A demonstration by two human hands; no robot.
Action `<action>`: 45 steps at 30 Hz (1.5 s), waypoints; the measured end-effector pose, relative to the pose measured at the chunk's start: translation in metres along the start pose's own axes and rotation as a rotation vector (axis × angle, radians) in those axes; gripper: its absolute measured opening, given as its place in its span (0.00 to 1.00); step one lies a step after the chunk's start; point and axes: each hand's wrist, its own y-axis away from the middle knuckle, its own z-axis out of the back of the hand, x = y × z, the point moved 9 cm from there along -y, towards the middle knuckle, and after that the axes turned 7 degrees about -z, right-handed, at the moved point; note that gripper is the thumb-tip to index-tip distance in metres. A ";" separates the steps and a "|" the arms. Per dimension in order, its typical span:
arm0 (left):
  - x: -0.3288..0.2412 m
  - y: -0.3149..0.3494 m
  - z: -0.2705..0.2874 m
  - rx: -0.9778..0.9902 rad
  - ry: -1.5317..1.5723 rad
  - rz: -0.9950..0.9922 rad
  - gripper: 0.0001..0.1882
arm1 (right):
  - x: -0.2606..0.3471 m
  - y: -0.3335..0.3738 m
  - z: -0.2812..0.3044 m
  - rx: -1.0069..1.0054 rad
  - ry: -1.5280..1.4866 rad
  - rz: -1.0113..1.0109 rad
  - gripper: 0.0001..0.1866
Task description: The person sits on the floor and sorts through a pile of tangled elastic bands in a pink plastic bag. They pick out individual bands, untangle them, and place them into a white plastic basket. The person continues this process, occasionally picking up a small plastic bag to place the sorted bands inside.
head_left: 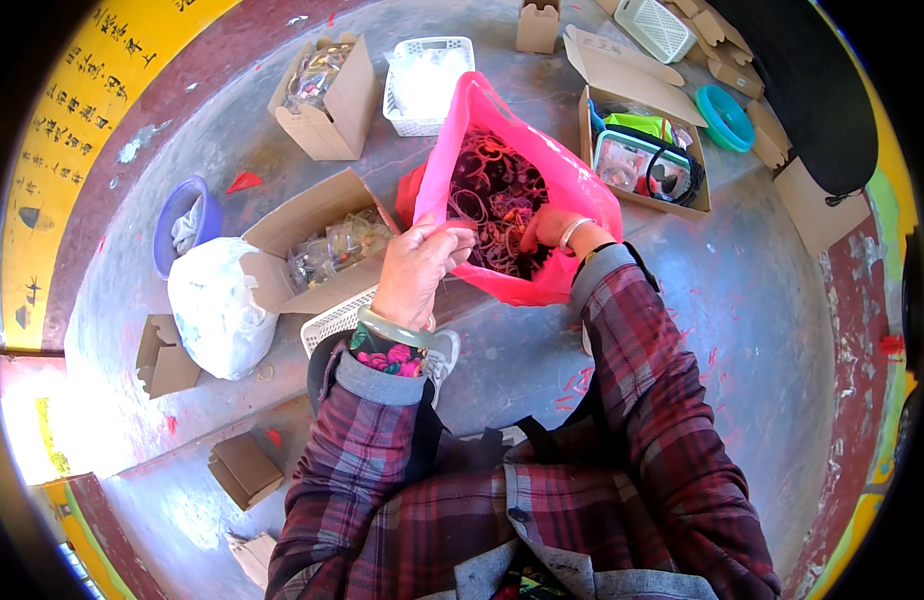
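Note:
A bright pink plastic bag [572, 185] stands open on the concrete floor, full of several thin hair bands [487, 195] in dark red, purple and pale colours. My left hand [414, 268] grips the near left edge of the bag's mouth and holds it open. A pale green bangle sits on that wrist. My right hand [550, 228] reaches down inside the bag among the bands, its fingers hidden by them. A silver bracelet is on the right wrist. Both sleeves are plaid red.
Open cardboard boxes [327, 85] with clear packets stand at left and behind. A white basket [427, 70] sits beyond the bag, another [332, 320] under my left wrist. A white sack [217, 305], a purple bowl [172, 215] and a box of coloured goods [647, 150] surround me.

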 end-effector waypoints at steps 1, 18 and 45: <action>0.000 0.000 0.000 -0.002 0.001 0.002 0.13 | -0.004 0.002 0.004 -0.020 0.039 -0.064 0.12; 0.004 -0.002 -0.010 0.058 -0.010 0.007 0.13 | 0.005 -0.043 -0.017 -0.180 -1.207 0.067 0.25; 0.004 -0.003 -0.012 0.060 -0.028 -0.011 0.11 | 0.019 -0.006 0.034 -0.719 0.026 0.064 0.15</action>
